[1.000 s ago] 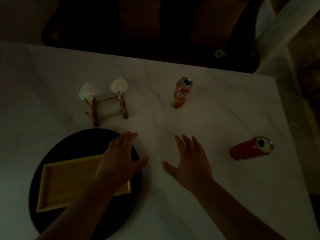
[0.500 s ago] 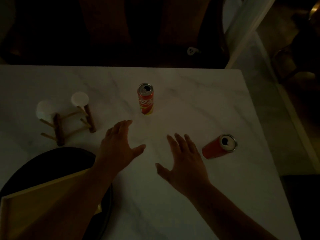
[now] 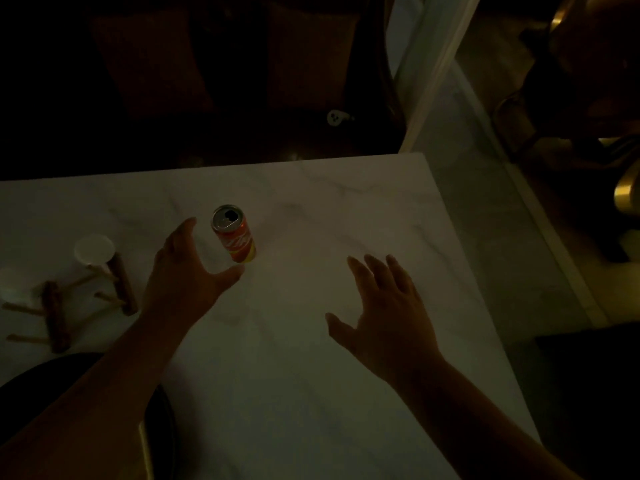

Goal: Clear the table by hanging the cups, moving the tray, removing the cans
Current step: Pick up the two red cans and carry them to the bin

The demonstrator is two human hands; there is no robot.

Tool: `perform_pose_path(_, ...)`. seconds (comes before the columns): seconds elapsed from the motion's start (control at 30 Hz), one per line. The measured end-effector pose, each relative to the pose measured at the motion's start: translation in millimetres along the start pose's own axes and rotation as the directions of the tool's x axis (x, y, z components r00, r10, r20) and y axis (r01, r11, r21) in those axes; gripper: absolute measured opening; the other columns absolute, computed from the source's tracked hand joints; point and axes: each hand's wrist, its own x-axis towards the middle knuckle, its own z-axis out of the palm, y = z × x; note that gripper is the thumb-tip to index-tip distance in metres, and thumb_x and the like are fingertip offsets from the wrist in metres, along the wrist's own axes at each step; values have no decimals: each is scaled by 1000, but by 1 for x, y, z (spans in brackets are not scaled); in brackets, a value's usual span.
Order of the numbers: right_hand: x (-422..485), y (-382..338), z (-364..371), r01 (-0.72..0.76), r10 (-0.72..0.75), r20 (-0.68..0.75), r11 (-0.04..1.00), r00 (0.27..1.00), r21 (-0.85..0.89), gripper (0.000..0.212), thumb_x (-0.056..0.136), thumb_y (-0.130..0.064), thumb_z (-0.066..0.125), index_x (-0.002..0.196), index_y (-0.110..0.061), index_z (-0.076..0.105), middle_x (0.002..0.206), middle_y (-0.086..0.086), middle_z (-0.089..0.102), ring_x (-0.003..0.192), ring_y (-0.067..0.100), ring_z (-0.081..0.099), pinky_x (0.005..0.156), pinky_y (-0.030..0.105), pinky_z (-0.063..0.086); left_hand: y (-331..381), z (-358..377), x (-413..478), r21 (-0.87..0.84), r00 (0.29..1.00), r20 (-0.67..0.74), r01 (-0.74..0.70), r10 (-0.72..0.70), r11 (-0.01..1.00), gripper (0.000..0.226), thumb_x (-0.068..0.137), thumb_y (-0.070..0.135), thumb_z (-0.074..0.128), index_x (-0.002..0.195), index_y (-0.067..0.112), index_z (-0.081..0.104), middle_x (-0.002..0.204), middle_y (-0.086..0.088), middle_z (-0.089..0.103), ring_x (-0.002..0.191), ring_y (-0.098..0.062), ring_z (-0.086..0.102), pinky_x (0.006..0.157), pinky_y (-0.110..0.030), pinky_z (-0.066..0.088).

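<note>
A red and yellow soda can (image 3: 234, 234) stands upright on the white marble table (image 3: 298, 386), its top open. My left hand (image 3: 187, 275) is open and curls around the can's left side, thumb just below it, not clearly touching. My right hand (image 3: 388, 317) hovers open with spread fingers over the right half of the table. The lying red can from the earlier frames is not visible; my right hand covers that spot. A white cup (image 3: 94, 251) hangs on the wooden cup rack (image 3: 119, 289) at the left.
A black round tray (image 3: 164, 420) shows at the bottom left under my left forearm, with a thin edge of the wooden tray (image 3: 145, 448) on it. The table's right edge drops to a pale floor. Dark chairs stand beyond the far edge.
The view swung right and forward. My left hand left the tray and reached up to the standing can. My right hand moved right, over where the lying can was.
</note>
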Motion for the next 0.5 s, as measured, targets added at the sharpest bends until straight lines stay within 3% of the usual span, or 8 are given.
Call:
perform_pose_path(0.27, -16, 36, 6, -82, 82, 37, 997, 996, 5, 99, 77, -79, 54, 158, -32, 22, 163, 5, 38, 151, 36, 28, 119, 51, 34, 29, 17, 31, -17, 998, -47, -44, 44, 999, 113, 63, 49, 93, 153, 16, 33, 148, -21, 46, 131, -44, 47, 102, -55, 45)
perform_pose_path(0.4, -21, 39, 10, -95, 94, 66, 995, 993, 18, 92, 78, -66, 60, 156, -28, 30, 154, 5, 46, 134, 32, 47, 103, 47, 51, 29, 22, 38, -35, 999, -24, -31, 30, 999, 106, 63, 44, 94, 150, 17, 40, 144, -19, 51, 128, -43, 52, 100, -53, 47)
perform_pose_path(0.5, -23, 40, 11, -98, 94, 70, 994, 993, 45, 84, 80, -45, 71, 153, -24, 35, 143, 5, 51, 118, 31, 55, 88, 42, 56, 29, 24, 37, -49, 999, -13, -45, 45, 998, 86, 71, 42, 87, 143, 20, 45, 134, -15, 60, 119, -41, 58, 94, -50, 50)
